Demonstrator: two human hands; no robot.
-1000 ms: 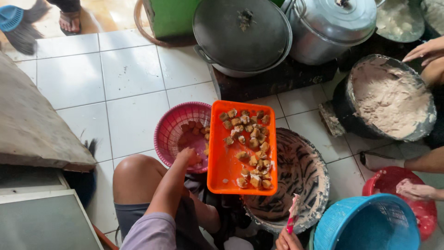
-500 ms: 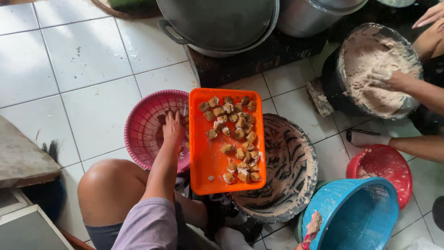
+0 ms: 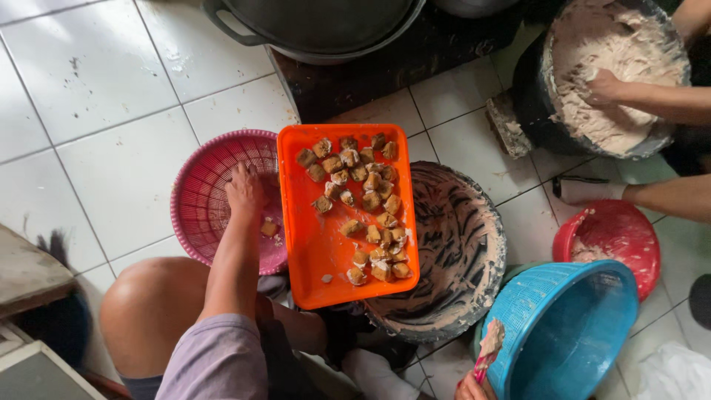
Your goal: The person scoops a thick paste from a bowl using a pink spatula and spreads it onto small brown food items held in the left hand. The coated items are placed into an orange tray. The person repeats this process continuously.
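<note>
Left hand reached down into round pink perforated plastic basket on white tiled floor, fingers curled loosely toward the basket's inner wall, nothing visibly gripped. A few brown fried pieces lay in the basket just beside the wrist. Touching the basket's right rim, a rectangular orange plastic tray, loaded with brown cubed fried pieces gathered along its right half. Tray partly overlapped a large round batter-smeared basin to its right. Right hand barely visible at the bottom edge, fingers closed on a pink spatula coated in pale batter, held against the rim of a blue perforated plastic basket. Farther right, a red plastic bowl holding traces of batter. At upper right, another person's hand pressed into pale dough inside a big dark tub. Large dark metal wok across the top.
</note>
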